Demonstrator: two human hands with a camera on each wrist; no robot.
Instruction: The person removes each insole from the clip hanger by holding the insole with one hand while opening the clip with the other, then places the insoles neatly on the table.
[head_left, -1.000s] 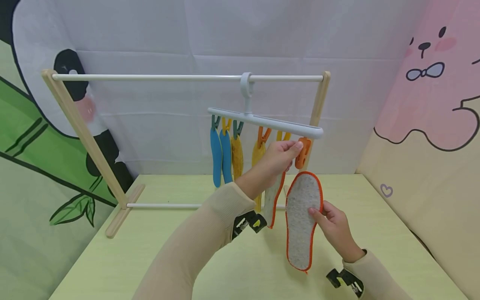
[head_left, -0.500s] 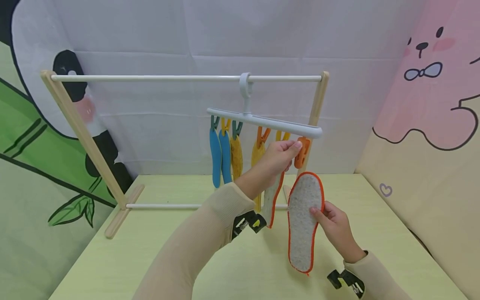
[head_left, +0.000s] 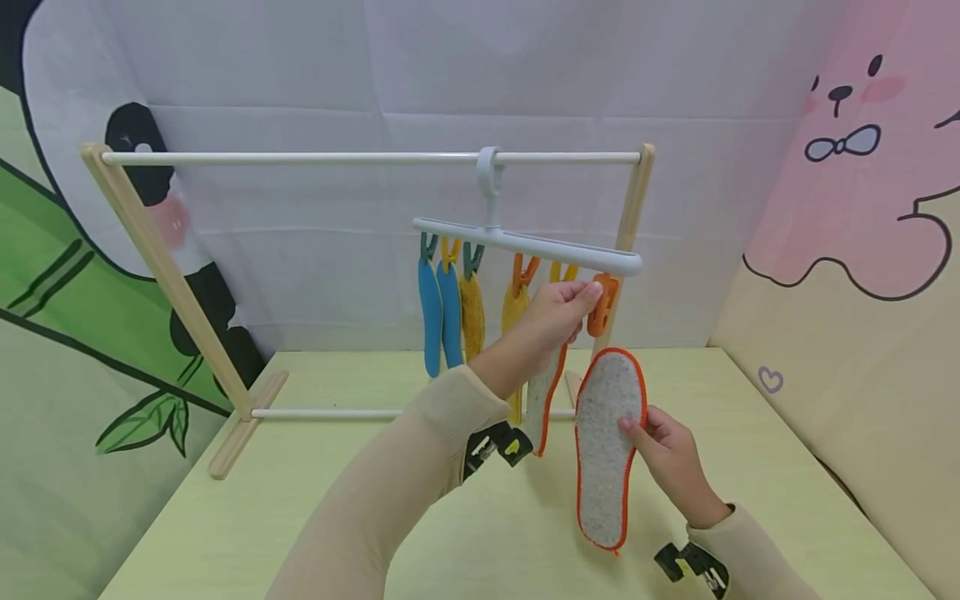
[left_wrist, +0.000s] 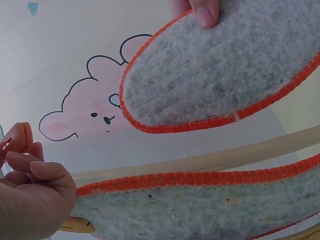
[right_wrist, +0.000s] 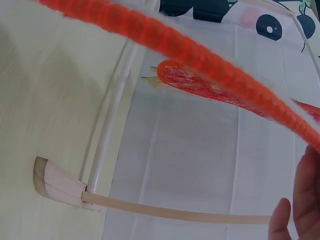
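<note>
My left hand (head_left: 546,327) pinches an orange clothespin (head_left: 603,305) under the right end of a pale grey clip hanger (head_left: 528,242). Below the clothespin, my right hand (head_left: 670,454) grips a grey felt insole (head_left: 609,454) with orange edging by its right side, thumb on its face. The insole hangs upright, its top edge a little under the clothespin. A matching insole (left_wrist: 210,207) hangs behind my left wrist, from a yellow clothespin (left_wrist: 77,225). In the left wrist view the right thumb (left_wrist: 206,15) presses on the held insole.
Two blue insoles (head_left: 431,321) and two yellow insoles (head_left: 472,312) hang from other clothespins on the hanger. The hanger hooks over the white top rail (head_left: 300,157) of a wooden-ended rack (head_left: 176,287). The rack stands on a pale table (head_left: 315,517) before a white cloth backdrop.
The held insole has shifted slightly right and down, away from the clothespin. My left hand keeps its pinch on the orange clothespin.
</note>
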